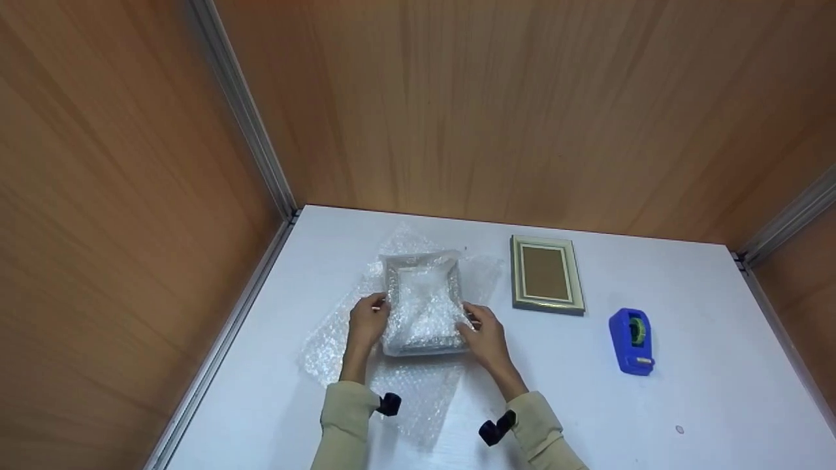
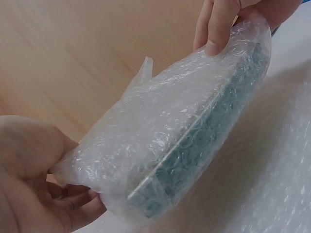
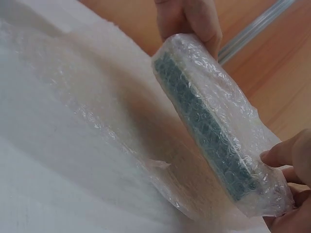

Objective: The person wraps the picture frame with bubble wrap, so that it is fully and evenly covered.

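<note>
Both hands hold a picture frame (image 1: 428,307) wrapped in clear bubble wrap, one hand at each side. My left hand (image 1: 369,320) grips its left edge, thumb and fingers around the wrapped side. At the right edge, my right hand (image 1: 484,333) pinches the wrap and frame, with the thumb on top. In the left wrist view the wrapped frame (image 2: 165,126) is tilted and raised above the surface, its bluish-green side showing through the bubbles. A loose bubble wrap sheet (image 1: 333,339) lies spread beneath it on the white table (image 1: 261,391).
To the right lies an unwrapped picture frame (image 1: 547,273) with a pale border and brown centre. Farther right is a blue tape dispenser (image 1: 631,343) with a green roll. Wooden panels (image 1: 496,117) stand behind and at the sides of the table.
</note>
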Available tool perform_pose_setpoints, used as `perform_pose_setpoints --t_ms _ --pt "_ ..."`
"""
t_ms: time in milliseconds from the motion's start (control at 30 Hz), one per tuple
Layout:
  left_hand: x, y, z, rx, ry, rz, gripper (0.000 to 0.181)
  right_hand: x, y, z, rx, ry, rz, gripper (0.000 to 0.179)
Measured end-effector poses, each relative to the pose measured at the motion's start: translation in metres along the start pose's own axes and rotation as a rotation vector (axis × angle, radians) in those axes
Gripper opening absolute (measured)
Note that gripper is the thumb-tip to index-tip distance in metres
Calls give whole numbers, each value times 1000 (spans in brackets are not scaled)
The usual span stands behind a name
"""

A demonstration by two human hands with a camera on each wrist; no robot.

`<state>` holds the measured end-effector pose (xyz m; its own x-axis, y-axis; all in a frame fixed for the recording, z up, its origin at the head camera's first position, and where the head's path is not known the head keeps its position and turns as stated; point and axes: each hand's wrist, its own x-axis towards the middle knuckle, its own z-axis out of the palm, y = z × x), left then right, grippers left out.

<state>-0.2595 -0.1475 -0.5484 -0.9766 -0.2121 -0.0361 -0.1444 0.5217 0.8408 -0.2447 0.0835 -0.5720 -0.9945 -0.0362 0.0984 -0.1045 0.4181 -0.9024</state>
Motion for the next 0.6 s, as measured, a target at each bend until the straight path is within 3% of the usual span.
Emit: perform_pose_setpoints --t_ms 300,500,600 --pt "-13 17 15 -35 -34 13 32 -16 2 -25 16 56 -47 44" --pt "-23 29 26 -22 -90 -20 36 -31 2 -43 0 77 13 45" --pt "-29 34 30 -15 -104 -6 36 -37 3 -50 7 89 36 45"
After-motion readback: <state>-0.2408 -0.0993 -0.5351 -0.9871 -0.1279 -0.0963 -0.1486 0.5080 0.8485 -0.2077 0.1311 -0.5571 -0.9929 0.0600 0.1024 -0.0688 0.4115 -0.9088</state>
